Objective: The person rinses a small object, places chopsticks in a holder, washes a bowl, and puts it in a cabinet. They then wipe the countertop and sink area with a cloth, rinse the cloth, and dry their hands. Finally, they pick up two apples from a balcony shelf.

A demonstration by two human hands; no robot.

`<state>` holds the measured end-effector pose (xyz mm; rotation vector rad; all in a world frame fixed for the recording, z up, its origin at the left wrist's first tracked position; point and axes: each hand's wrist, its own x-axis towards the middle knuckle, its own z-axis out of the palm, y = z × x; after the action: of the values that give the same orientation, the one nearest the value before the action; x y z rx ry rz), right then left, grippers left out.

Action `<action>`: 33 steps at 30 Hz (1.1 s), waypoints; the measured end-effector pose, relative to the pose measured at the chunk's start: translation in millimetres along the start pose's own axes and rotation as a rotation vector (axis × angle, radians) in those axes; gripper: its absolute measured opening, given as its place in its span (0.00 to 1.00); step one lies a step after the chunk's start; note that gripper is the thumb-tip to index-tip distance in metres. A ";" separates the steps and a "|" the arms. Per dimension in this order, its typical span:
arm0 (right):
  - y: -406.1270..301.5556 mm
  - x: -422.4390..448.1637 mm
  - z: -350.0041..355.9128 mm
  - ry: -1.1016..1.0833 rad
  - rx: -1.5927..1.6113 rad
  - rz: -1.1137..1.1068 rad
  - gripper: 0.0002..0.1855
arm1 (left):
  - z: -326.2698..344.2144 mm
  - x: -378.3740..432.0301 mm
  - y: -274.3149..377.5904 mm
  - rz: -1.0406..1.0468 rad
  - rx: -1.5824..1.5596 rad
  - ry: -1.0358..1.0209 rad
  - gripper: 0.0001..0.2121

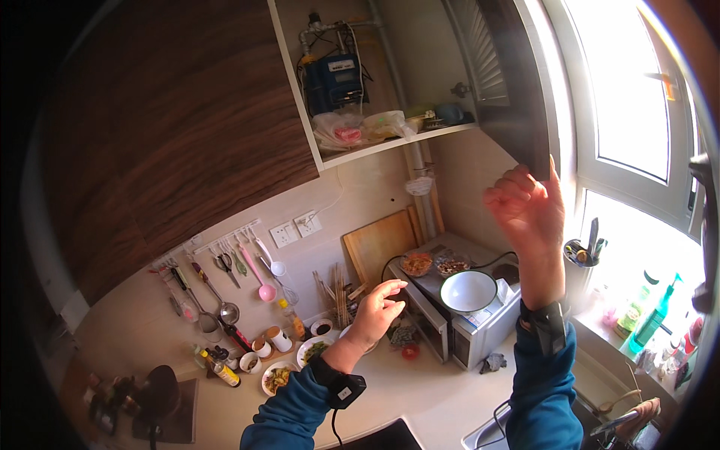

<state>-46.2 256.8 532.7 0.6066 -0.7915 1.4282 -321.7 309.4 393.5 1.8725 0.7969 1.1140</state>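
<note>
My right hand is raised at the lower edge of the dark cabinet door, which stands swung outward; its fingertips are at the edge, and whether they press on it is not plain. My left hand hangs in the air over the counter, fingers apart and lightly bent, holding nothing. Inside the cabinet are a blue gas meter, pipes and plastic bags. Below, a white enamel bowl with a dark rim sits on a white oven-like appliance, beside glass bowls of orange food and nuts.
Plates of food, white cups and bottles stand on the counter. Ladles, scissors and a pink spoon hang on the wall. Bottles and a utensil holder line the windowsill. A sink edge shows below.
</note>
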 end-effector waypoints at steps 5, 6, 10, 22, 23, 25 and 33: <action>-6.2 -2.7 -0.6 -0.023 0.001 0.007 0.18 | 6.2 -2.3 -6.7 0.004 0.025 0.031 0.18; -6.6 -2.9 -0.7 -0.028 -0.004 0.009 0.18 | 6.6 -3.5 -8.1 0.009 0.047 0.023 0.18; -5.4 -3.0 -1.1 -0.029 0.038 0.035 0.18 | 3.1 -12.0 -13.4 0.007 0.061 0.038 0.18; 27.1 3.4 0.8 -0.010 0.000 0.015 0.17 | -28.9 -43.6 -22.8 -0.062 0.029 0.069 0.19; 30.5 4.1 0.6 -0.017 0.003 0.016 0.17 | -31.9 -46.6 -23.5 -0.085 0.026 0.079 0.19; 36.9 5.8 -0.5 -0.015 0.006 0.031 0.17 | -38.5 -52.0 -25.4 -0.087 -0.001 0.088 0.19; 61.5 14.8 -9.0 0.003 -0.019 0.030 0.15 | -72.8 -77.6 -38.1 -0.121 -0.071 0.117 0.19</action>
<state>-106.7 277.5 533.0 0.5804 -0.8143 1.4469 -424.0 287.2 350.8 1.6897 0.9123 1.1678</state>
